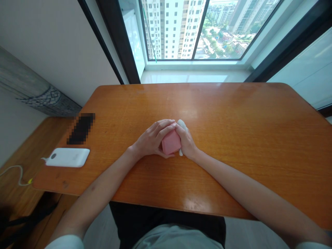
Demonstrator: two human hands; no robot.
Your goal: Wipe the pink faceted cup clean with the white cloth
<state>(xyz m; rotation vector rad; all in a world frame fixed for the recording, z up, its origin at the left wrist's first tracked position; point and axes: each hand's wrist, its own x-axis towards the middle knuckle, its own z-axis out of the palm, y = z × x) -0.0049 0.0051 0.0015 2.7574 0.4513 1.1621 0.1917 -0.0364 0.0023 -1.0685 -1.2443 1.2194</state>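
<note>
A small pink box (171, 142) with flat sides is held between my two hands, over the middle of the wooden table (233, 117). My left hand (150, 139) wraps round its left side, fingers over the top and thumb below. On the other side, my right hand (189, 144) grips a crumpled white cloth (182, 125) against the box. Bits of the cloth poke out above and below the right hand. The right fingertips are mostly hidden, and whether the box touches the tabletop I cannot tell.
At the table's left lies a white power bank or similar flat device (70, 157) with a cable (20, 173) hanging off the edge. A dark pixelated rectangle (81, 129) lies behind it. Beyond the table are a window (193, 31) and, far left, a grey curtain (38, 86).
</note>
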